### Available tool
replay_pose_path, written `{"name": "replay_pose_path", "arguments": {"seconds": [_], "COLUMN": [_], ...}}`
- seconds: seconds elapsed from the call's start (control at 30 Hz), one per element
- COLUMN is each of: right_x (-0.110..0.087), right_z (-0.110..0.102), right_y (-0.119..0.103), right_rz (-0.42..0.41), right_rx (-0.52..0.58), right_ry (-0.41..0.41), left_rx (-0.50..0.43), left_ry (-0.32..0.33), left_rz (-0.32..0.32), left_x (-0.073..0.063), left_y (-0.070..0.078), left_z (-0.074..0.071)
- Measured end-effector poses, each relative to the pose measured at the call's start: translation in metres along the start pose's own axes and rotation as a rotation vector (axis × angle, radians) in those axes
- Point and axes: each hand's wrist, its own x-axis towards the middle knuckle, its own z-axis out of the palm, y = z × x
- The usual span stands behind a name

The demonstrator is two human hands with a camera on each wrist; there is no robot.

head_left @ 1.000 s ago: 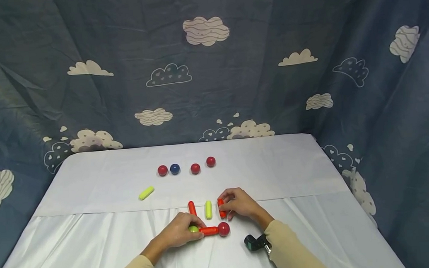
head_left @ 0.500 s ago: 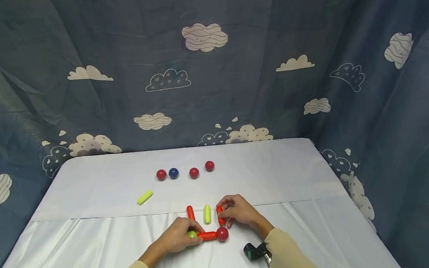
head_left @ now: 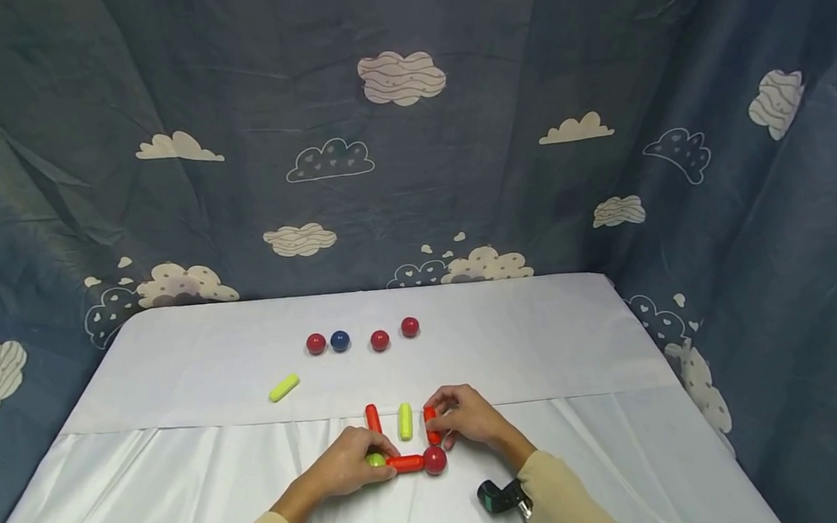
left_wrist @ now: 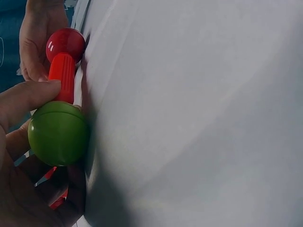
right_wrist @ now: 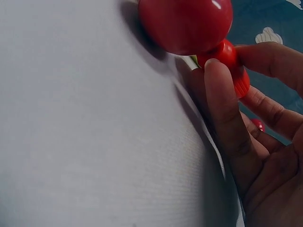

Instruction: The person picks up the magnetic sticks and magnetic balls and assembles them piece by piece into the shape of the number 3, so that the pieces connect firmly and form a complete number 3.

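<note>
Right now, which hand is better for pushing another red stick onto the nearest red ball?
Probably the right hand: it pinches a red stick beside that red ball. The left hand holds the green ball.

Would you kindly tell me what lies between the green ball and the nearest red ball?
The left wrist view shows a ribbed red rod there.

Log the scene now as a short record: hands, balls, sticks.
Left hand: curled round glossy green ball, thumb on ridged red stick
Right hand: pinches second ridged red stick
Glossy red ball: at first stick's right end
Third red stick: beyond left hand
Yellow-green sticks: two, on white cloth
Far row: three red balls, one blue ball
</note>
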Motion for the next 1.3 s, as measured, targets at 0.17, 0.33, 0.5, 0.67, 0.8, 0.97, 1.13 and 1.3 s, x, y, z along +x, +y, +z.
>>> {"name": "replay_pose_path", "arguments": {"seconds": [0.17, 0.33, 0.5, 0.67, 0.8, 0.97, 1.13, 1.3], "right_x": [0.0, 0.0, 0.001, 0.002, 0.002, 0.002, 0.001, 0.003], "right_z": [0.0, 0.0, 0.0, 0.001, 0.0, -0.006, -0.012, -0.021], "right_y": [0.002, 0.005, 0.004, 0.004, 0.005, 0.005, 0.002, -0.002], "right_rz": [-0.002, -0.002, -0.018, -0.022, -0.028, -0.024, -0.023, -0.025], "right_rx": [0.001, 0.013, 0.024, 0.038, 0.046, 0.036, 0.033, 0.022], "right_ry": [-0.009, -0.027, -0.015, -0.027, -0.053, -0.085, -0.131, -0.128], "left_rx": [-0.006, -0.016, -0.013, -0.015, -0.025, -0.021, -0.011, -0.005], "left_ry": [0.001, 0.0, 0.004, 0.001, -0.006, -0.007, -0.009, -0.004], "left_rz": [0.001, 0.004, 0.008, 0.004, 0.003, 0.008, -0.002, 0.003], "left_x": [-0.001, -0.003, -0.002, -0.004, -0.004, -0.001, 0.0, 0.001], "left_y": [-0.001, -0.002, 0.0, 0.0, 0.0, 0.001, 0.001, 0.0], "left_z": [0.001, 0.002, -0.001, -0.003, -0.001, -0.001, -0.001, 0.0]}}
